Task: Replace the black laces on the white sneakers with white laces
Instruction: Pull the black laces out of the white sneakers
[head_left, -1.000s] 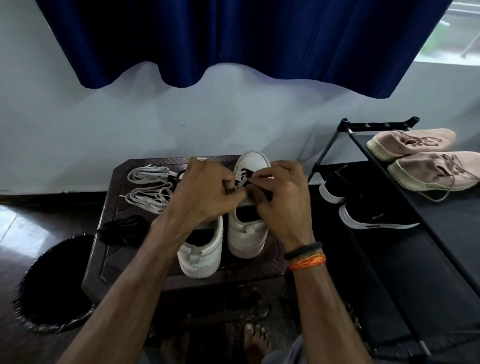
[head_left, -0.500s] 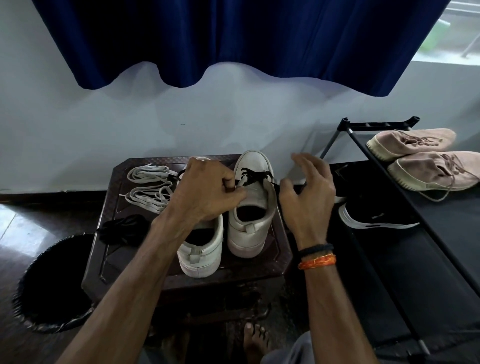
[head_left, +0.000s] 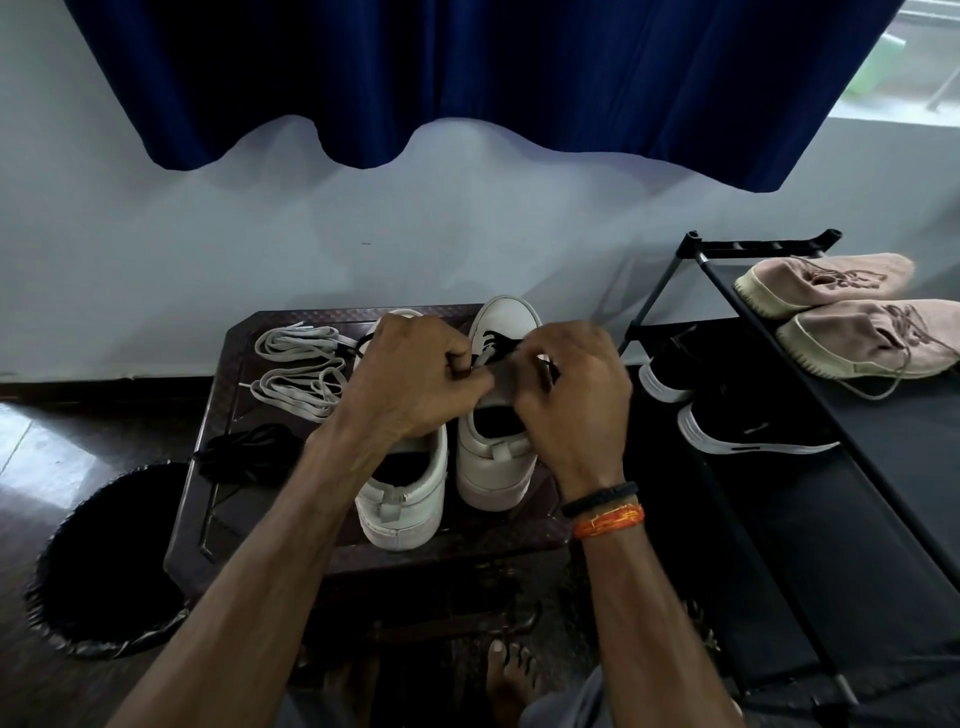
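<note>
Both hands together over right white sneaker (head_left: 496, 457) at counter (head_left: 228, 467) centre: left hand (head_left: 410, 379) and right hand (head_left: 571, 400) pinching its black lace (head_left: 506, 345); white laces (head_left: 298, 371) at far-left corner, left sneaker (head_left: 408, 493) alongside.

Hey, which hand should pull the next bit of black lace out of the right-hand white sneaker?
Probably the right hand: its fingertips sit over the black lace on the right-hand sneaker. The left hand grips that sneaker's near edge, apparently steadying it.
</note>
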